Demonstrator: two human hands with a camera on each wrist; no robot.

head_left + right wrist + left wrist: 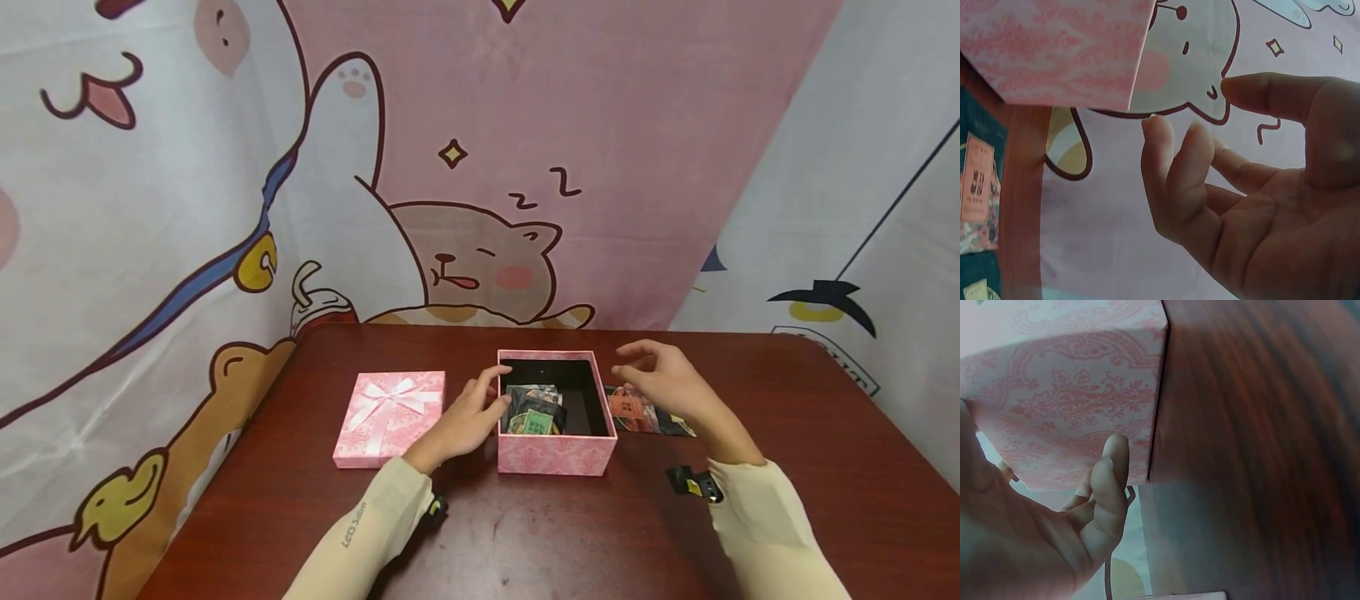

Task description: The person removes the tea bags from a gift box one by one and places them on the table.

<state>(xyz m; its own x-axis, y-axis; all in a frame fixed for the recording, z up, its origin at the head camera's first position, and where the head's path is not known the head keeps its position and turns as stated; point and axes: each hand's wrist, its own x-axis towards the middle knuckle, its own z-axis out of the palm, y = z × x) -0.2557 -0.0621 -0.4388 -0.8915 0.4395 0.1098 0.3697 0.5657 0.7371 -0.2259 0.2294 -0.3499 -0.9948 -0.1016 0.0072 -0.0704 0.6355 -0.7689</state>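
Note:
A pink patterned gift box (555, 456) stands uncovered on the table, its inside black. My left hand (467, 419) holds its left wall, with thumb and index finger over the rim; in the left wrist view the other fingers (1116, 453) lie along the outer side. Dark flat packets (537, 421), one with a green label, lie in the left part of the box. My right hand (667, 383) hovers right of the box, fingers loosely bent, with nothing between thumb and fingertips. Below it lie more dark packets (637, 412), one with an orange-red label (977, 178).
The pink box lid (390, 417) with a white ribbon bow lies left of the box. Everything sits on a dark red-brown wooden table (525, 533). A cloth with cartoon animals (480, 258) hangs behind the table and at its sides.

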